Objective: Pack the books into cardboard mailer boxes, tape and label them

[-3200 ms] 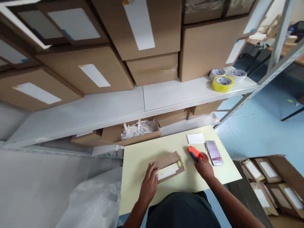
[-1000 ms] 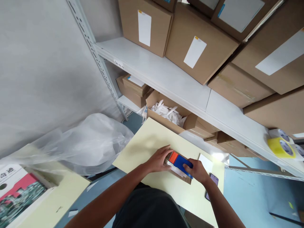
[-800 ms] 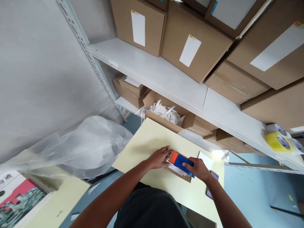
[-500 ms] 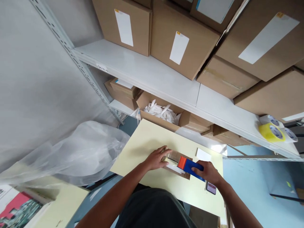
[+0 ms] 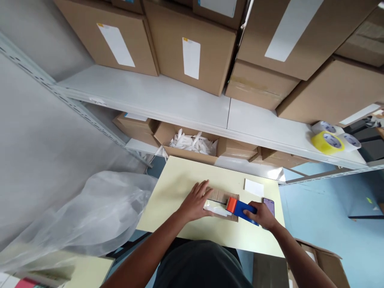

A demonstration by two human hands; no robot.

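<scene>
A small flat cardboard parcel point(image 5: 221, 197) with a white label lies on the pale yellow table point(image 5: 180, 188). My left hand point(image 5: 196, 201) rests on its left end, fingers spread flat and pressing down. My right hand point(image 5: 261, 215) is wrapped round the blue handle of an orange and blue tape dispenser point(image 5: 240, 208). The dispenser's orange head sits at the parcel's right end.
A white card point(image 5: 253, 187) and a phone point(image 5: 269, 205) lie right of the parcel. A clear plastic bag point(image 5: 90, 212) bulges at the left. Labelled cartons fill the white shelf point(image 5: 186, 104), with tape rolls point(image 5: 327, 142) at its right end. An open carton point(image 5: 192, 144) of white pieces sits below.
My right hand picked up the tape dispenser, set it on the parcel, then drew it rightward across the top to the right end. My left hand stayed on the parcel. The view swung.
</scene>
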